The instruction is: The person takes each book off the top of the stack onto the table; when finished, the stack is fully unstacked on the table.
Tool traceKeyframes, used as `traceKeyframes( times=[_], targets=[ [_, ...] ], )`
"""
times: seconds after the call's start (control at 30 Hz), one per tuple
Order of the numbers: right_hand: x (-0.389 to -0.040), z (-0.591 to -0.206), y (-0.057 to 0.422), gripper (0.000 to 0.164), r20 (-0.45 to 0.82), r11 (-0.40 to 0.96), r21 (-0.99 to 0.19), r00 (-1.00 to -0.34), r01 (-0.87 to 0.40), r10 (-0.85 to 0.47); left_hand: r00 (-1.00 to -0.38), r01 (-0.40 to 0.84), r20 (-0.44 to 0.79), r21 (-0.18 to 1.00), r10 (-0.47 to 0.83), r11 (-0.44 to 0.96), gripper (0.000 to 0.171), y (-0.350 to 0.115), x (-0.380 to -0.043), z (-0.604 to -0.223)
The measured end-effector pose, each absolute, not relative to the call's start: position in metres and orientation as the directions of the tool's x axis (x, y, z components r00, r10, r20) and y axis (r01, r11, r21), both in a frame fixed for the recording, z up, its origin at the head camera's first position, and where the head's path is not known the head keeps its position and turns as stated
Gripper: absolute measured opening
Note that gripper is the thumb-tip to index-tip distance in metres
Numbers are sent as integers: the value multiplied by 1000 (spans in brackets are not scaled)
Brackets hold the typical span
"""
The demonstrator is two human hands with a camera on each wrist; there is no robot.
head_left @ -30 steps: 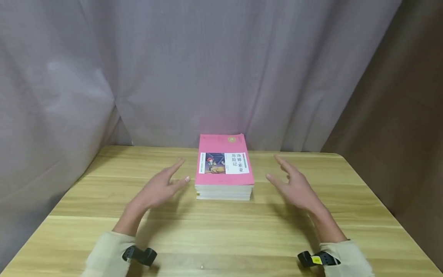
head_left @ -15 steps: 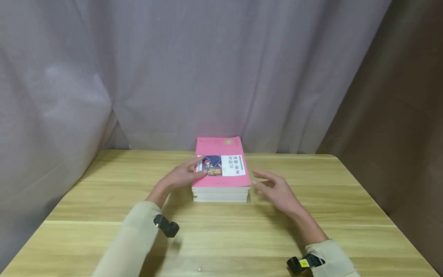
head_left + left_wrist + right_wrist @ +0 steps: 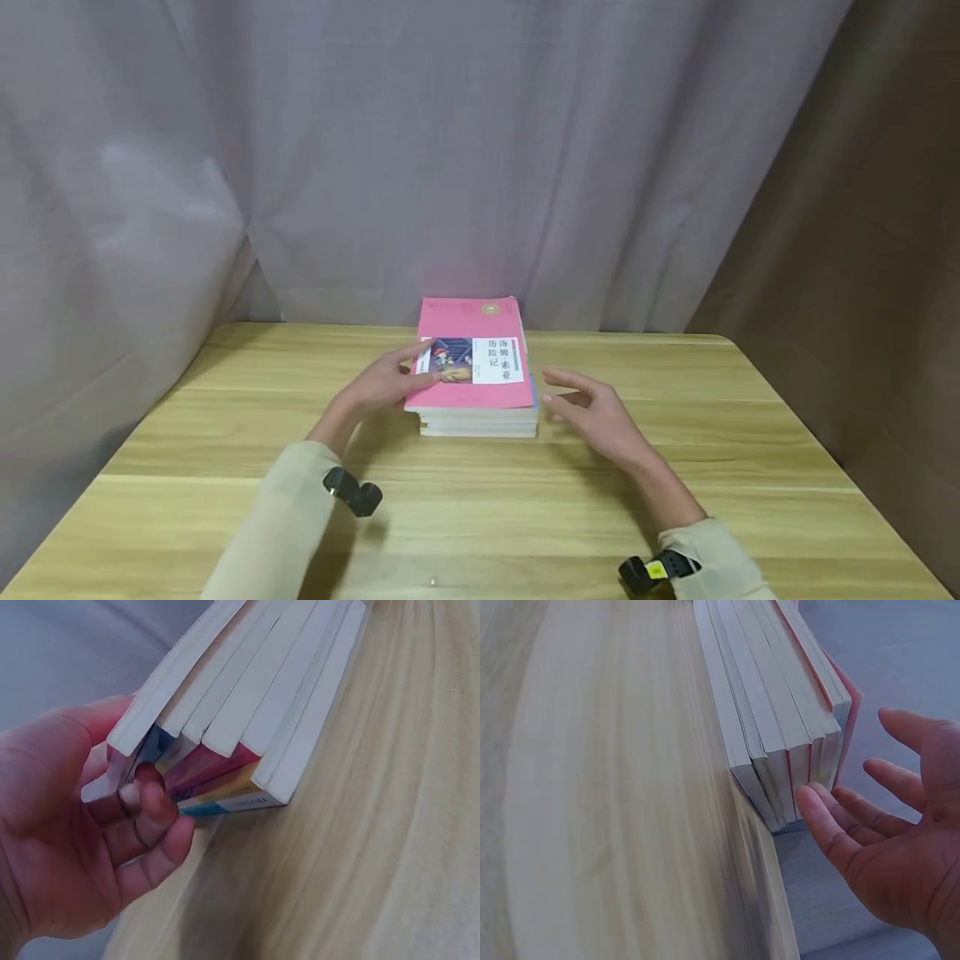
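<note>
A pink paperback book [image 3: 467,395] with a picture panel lies on top of a stack of books [image 3: 478,427]. My left hand [image 3: 378,382] grips its left edge, thumb over the cover and fingers curled beneath, as the left wrist view shows. The pink book is shifted left of the pile, and a strip of blue cover [image 3: 535,392] shows at its right. My right hand [image 3: 597,414] hovers just beside the stack's right side, fingers loosely bent and holding nothing. In the right wrist view its fingertips [image 3: 807,796] are close to the page edges.
The wooden table [image 3: 480,517] carries the stack near its back edge. Behind it hangs a grey curtain [image 3: 390,167], with a darker drape [image 3: 862,250] on the right. Cameras are strapped to both wrists, such as the black left wrist camera [image 3: 354,493].
Both hands have come inward to the stack. My left hand has taken hold of the pink book and slid it slightly left, uncovering some blue cover beneath.
</note>
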State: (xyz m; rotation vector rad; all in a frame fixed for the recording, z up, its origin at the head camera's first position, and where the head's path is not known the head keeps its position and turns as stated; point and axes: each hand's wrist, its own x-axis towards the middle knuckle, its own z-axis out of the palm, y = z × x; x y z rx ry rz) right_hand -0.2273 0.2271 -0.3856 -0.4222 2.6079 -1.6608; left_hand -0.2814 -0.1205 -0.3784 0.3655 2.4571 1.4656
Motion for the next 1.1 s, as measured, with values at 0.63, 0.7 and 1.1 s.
traceKeyframes(
  times=[0.63, 0.7, 1.1],
  targets=[
    [-248, -395, 212, 58, 68, 429, -891, -976, -152, -206, -967, -69, -103, 986, 232, 150, 76, -130, -272, -395],
    [-250, -397, 213, 59, 54, 400, -906, -976, -137, -210, -970, -78, -107, 987, 217, 137, 75, -131, -269, -397],
    [-251, -397, 219, 60, 13, 362, -928, -979, -88, -204, -965, -151, -138, 988, 224, -39, 85, -137, -257, -399]
  ],
)
